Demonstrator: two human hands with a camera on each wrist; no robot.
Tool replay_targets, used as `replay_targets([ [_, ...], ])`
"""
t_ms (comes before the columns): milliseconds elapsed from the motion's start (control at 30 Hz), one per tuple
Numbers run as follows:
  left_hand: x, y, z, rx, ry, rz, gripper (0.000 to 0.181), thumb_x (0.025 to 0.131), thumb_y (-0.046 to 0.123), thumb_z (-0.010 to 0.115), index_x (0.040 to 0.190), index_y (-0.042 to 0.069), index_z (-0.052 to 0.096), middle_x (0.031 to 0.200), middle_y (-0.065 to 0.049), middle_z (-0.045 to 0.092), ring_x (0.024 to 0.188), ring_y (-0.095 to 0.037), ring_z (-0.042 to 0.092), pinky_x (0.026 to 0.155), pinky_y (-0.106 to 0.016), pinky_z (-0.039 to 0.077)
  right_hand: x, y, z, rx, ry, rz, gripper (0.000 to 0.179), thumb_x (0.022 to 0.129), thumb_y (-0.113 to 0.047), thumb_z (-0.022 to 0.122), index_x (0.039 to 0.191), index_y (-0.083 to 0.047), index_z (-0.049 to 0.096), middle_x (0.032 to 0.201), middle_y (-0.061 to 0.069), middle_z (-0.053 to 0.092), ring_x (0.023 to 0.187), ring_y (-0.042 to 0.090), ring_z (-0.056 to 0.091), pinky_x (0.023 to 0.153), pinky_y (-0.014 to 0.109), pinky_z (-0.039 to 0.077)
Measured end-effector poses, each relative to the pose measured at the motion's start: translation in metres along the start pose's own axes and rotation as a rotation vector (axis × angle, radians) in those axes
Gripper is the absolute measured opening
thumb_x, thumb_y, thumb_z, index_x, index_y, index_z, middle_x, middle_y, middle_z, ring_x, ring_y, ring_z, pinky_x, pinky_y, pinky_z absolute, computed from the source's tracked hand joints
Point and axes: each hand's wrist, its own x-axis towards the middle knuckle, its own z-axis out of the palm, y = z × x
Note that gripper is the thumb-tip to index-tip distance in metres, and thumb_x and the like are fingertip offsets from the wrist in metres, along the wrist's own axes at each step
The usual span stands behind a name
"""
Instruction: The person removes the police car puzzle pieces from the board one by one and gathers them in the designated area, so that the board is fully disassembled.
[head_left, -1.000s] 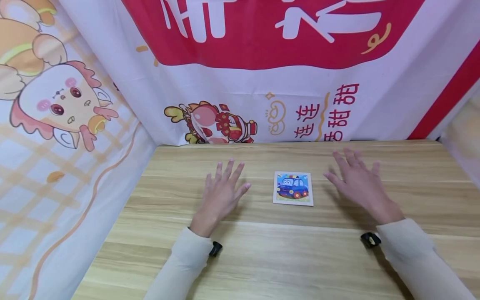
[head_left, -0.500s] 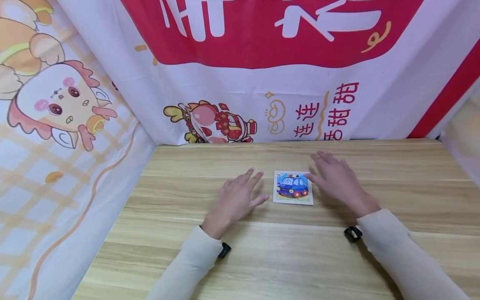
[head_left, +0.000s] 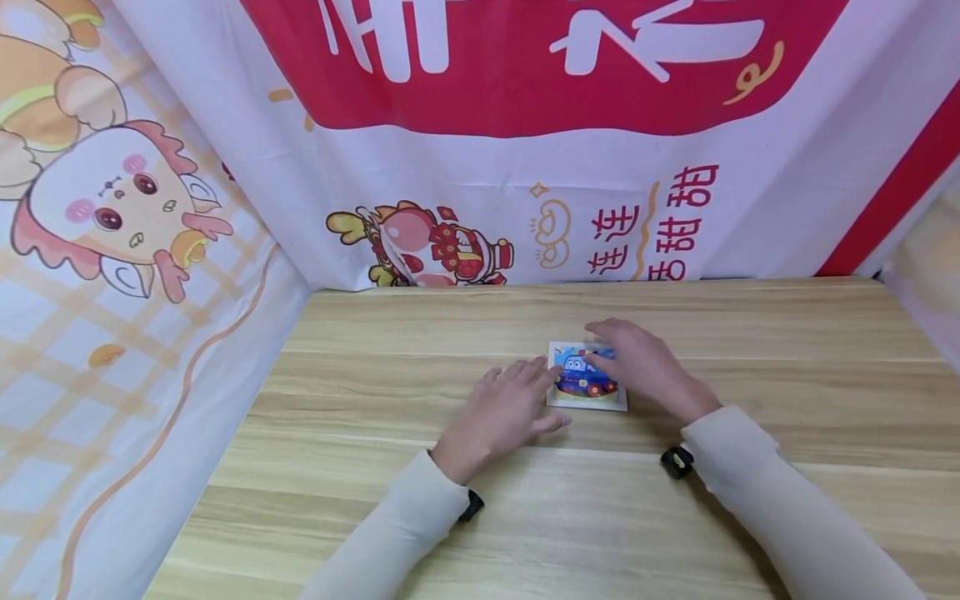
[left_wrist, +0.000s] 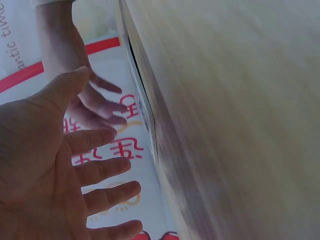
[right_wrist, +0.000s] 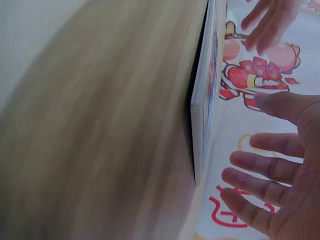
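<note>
A square picture puzzle point(head_left: 587, 390) with a blue cartoon car and a white border lies flat on the wooden table. My left hand point(head_left: 501, 413) hovers at its left side, fingers spread and fingertips over the left border in the head view. From the right, my right hand point(head_left: 651, 367) reaches over the upper right part of the picture and hides some of it. In the right wrist view the puzzle point(right_wrist: 204, 110) shows edge-on, apart from the extended fingers of the right hand point(right_wrist: 280, 170). Neither hand holds anything.
The wooden table point(head_left: 360, 517) stretches around the puzzle. A white and red printed cloth point(head_left: 510, 158) hangs along its back edge. Another cloth point(head_left: 135, 350) with a cartoon animal covers the left side. Black wrist bands point(head_left: 677, 462) sit at both sleeves.
Both hands have moved inward from either side of the puzzle, the left going right and the right going left, until they hover over its edges. The puzzle stays in place.
</note>
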Motion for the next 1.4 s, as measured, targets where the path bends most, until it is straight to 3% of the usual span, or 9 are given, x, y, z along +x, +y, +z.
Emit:
replay_targets([
  [233, 0.003, 0.012, 0.004, -0.022, -0.094, 0.064, 0.077, 0.101, 0.068, 0.051, 0.165, 0.026, 0.035, 0.174, -0.002, 0.029, 0.16, -0.028, 0.029, 0.125, -0.059, 0.029, 0.012, -0.001, 0.01, 0.056, -0.024, -0.072, 0.048, 0.099, -0.02, 0.074, 0.14, 0.001, 0.063, 0.135, 0.021, 0.068, 0.124, 0.039, 0.066, 0.107, 0.057, 0.051],
  [500, 0.004, 0.021, 0.004, -0.012, -0.158, 0.092, 0.079, 0.101, 0.068, 0.052, 0.165, 0.025, 0.034, 0.175, -0.001, 0.025, 0.161, -0.027, 0.026, 0.125, -0.058, 0.03, 0.025, -0.004, 0.015, 0.078, -0.085, -0.067, 0.045, 0.099, -0.018, 0.073, 0.138, 0.002, 0.063, 0.128, 0.019, 0.068, 0.117, 0.035, 0.068, 0.104, 0.053, 0.053],
  [1033, 0.007, 0.025, 0.002, -0.095, -0.208, 0.1, 0.077, 0.101, 0.061, 0.058, 0.163, 0.019, 0.04, 0.174, -0.007, 0.027, 0.161, -0.027, 0.025, 0.128, -0.041, 0.028, 0.037, -0.002, 0.023, 0.142, -0.111, -0.068, 0.031, 0.095, -0.009, 0.074, 0.124, 0.003, 0.072, 0.118, 0.017, 0.067, 0.106, 0.029, 0.064, 0.102, 0.051, 0.052],
  [1400, 0.007, 0.028, 0.003, -0.048, -0.204, 0.107, 0.08, 0.1, 0.061, 0.061, 0.163, 0.017, 0.039, 0.174, -0.009, 0.028, 0.161, -0.029, 0.027, 0.128, -0.041, 0.03, 0.04, -0.005, 0.026, 0.163, -0.107, -0.051, 0.027, 0.093, -0.008, 0.076, 0.117, 0.004, 0.071, 0.113, 0.017, 0.066, 0.105, 0.03, 0.064, 0.099, 0.049, 0.053],
])
